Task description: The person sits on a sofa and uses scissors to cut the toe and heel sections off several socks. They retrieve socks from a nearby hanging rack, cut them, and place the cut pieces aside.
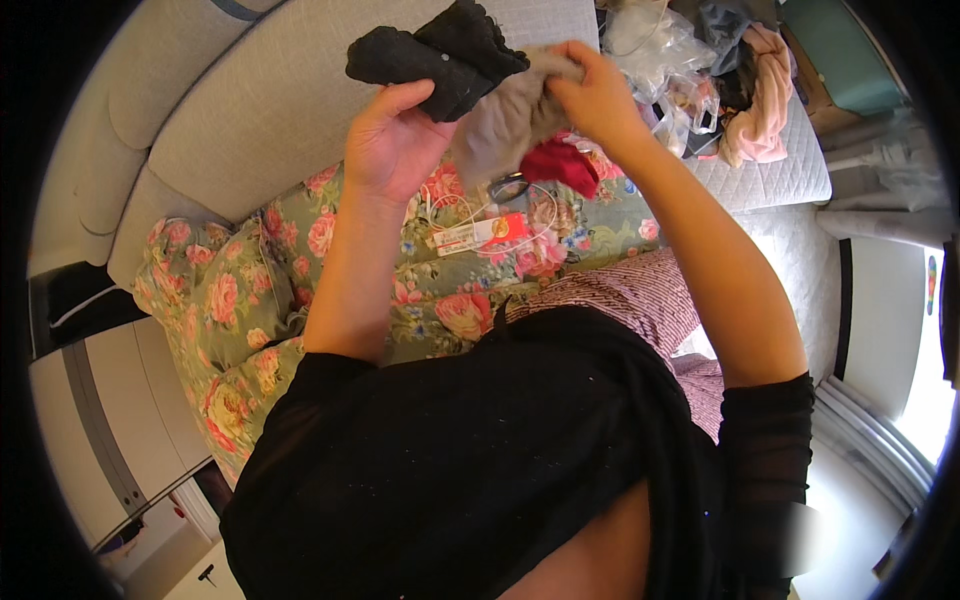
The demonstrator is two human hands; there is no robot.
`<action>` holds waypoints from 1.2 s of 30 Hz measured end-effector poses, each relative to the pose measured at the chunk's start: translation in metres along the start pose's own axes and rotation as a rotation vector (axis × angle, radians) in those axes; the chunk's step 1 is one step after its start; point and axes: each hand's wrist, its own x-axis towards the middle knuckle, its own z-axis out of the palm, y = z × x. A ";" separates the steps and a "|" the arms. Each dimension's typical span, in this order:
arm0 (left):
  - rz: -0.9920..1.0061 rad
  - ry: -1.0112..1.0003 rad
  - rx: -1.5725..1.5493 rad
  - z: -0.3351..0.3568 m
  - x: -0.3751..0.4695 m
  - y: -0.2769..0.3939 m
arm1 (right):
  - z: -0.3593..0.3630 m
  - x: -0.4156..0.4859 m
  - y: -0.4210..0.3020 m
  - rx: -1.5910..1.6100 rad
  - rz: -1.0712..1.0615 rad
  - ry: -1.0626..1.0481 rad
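My left hand [401, 142] holds a folded black cloth item [450, 64], its thumb pressed on the near edge. To its right, my right hand [596, 94] pinches the top of a light grey-beige cloth [510, 124], blurred and hanging below the fingers. Part of that cloth lies behind the black one. Beneath, on the floral bedding [420, 270], are a red cloth [562, 166], a dark ring-shaped object [508, 186], a white cord [556, 217] and a red and white packet [481, 234] that bears writing.
A grey upholstered backrest [247, 105] runs along the far side. At the upper right, clear plastic bags [652, 45] and a pink cloth [761, 97] lie heaped on a quilted grey surface [780, 176]. A floral pillow [225, 285] is at the left.
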 end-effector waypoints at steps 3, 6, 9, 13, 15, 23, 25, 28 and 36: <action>-0.016 -0.025 -0.032 0.006 -0.001 -0.005 | 0.002 0.010 -0.006 -0.117 -0.154 0.064; -0.032 0.014 -0.029 0.004 0.000 -0.012 | 0.002 -0.009 0.006 -0.341 -0.275 0.016; -0.071 0.047 -0.035 -0.001 0.000 -0.026 | -0.005 -0.043 0.027 0.024 0.182 -0.305; -0.181 0.139 -0.051 0.000 -0.002 -0.056 | 0.001 -0.088 0.061 -0.113 0.275 -0.217; -0.236 0.162 -0.077 0.002 -0.005 -0.066 | -0.001 -0.105 0.078 -0.226 0.370 -0.101; -0.247 0.180 -0.057 -0.008 0.000 -0.069 | 0.001 -0.075 0.108 -0.462 0.303 -0.044; -0.231 0.198 -0.059 -0.011 0.002 -0.068 | 0.015 -0.069 0.109 -0.602 0.302 -0.139; -0.233 0.197 -0.039 -0.012 0.004 -0.068 | 0.026 -0.066 0.106 -0.799 0.253 -0.288; -0.233 0.144 -0.127 -0.008 0.016 -0.067 | 0.060 -0.073 0.026 -0.483 -0.232 -0.361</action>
